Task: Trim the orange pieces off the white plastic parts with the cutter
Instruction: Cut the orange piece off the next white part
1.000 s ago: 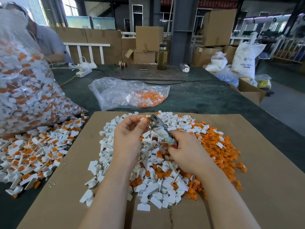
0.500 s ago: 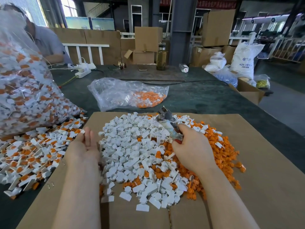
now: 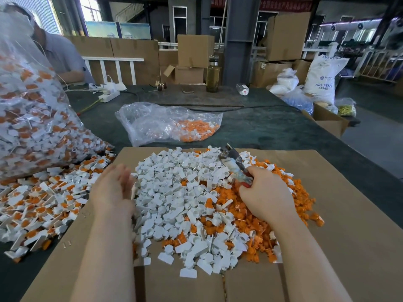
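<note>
At frame center, a person's right hand grips the cutter over trimmed white parts; the left hand, fingers straight and empty, could scatter them sideways.

Bare cardboard sheet open along lower right and bottom edge of frame; trimmed heap fills centre; untrimmed parts spill across lower left; bulging full bag walls off upper left; slack bag lies beyond heap on dark table, bare at centre right
</note>
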A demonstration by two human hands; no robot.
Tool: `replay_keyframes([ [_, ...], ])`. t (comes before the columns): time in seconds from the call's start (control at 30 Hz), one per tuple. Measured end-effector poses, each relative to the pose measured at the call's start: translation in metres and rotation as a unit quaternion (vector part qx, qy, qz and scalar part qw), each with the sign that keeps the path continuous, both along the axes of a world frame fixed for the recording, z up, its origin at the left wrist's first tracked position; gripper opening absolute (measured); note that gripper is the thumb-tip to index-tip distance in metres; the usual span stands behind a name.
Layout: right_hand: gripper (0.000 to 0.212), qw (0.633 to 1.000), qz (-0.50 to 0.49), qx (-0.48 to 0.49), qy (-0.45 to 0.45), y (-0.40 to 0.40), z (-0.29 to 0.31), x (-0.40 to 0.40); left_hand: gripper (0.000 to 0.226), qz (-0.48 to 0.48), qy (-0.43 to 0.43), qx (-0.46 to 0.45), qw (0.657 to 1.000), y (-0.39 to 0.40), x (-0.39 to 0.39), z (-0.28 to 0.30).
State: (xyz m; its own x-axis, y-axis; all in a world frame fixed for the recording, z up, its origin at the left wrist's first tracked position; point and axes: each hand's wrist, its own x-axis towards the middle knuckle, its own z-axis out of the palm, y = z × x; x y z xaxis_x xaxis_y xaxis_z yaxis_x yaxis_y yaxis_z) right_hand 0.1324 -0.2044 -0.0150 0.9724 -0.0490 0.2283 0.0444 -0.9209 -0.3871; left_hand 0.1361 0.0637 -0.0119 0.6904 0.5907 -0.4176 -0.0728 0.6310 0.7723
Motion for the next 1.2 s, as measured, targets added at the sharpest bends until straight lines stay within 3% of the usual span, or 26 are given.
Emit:
replay_keyframes([
  [0.07,0.007,0.999,0.015,-0.017,0.028,-0.003,0.000,0.001,0.021,-0.099,0.017,0.195,0.976,-0.015,-0.004,0.002],
  [0.2,0.009,0.997,0.029,-0.057,0.051,0.000,-0.004,0.002,0.016,-0.275,-0.007,0.444,0.853,-0.050,-0.005,0.001],
  [0.27,0.009,0.996,0.026,-0.065,0.050,0.004,-0.007,0.002,0.022,-0.329,0.017,0.552,0.766,-0.061,0.000,-0.006],
  [0.33,0.012,0.996,0.024,-0.072,0.045,0.010,-0.010,0.002,0.038,-0.358,0.066,0.665,0.652,-0.066,0.004,-0.016],
  [0.4,0.012,0.996,0.017,-0.080,0.033,0.015,-0.013,0.002,0.046,-0.364,0.084,0.711,0.595,-0.070,0.004,-0.022],
  [0.87,0.024,0.993,-0.036,-0.113,-0.011,0.024,-0.021,0.000,0.028,-0.320,0.045,0.698,0.639,-0.072,0.006,-0.027],
  [1.03,0.023,0.992,-0.050,-0.114,-0.006,0.025,-0.022,0.000,0.037,-0.343,0.045,0.719,0.602,-0.074,0.005,-0.029],
  [1.2,0.025,0.994,-0.058,-0.095,-0.020,0.025,-0.024,0.000,0.020,-0.312,0.039,0.725,0.613,-0.078,0.003,-0.028],
])
